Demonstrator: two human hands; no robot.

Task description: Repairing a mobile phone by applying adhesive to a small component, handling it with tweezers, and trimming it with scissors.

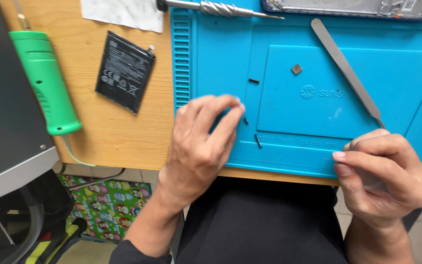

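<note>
Head view: I'm pinching my left hand at tiny black screws lying loose on the blue mat, lower centre, just beyond my fingertips; they could roll away if nudged. My right hand, lower right, is curling closed; can't tell around what.
</note>
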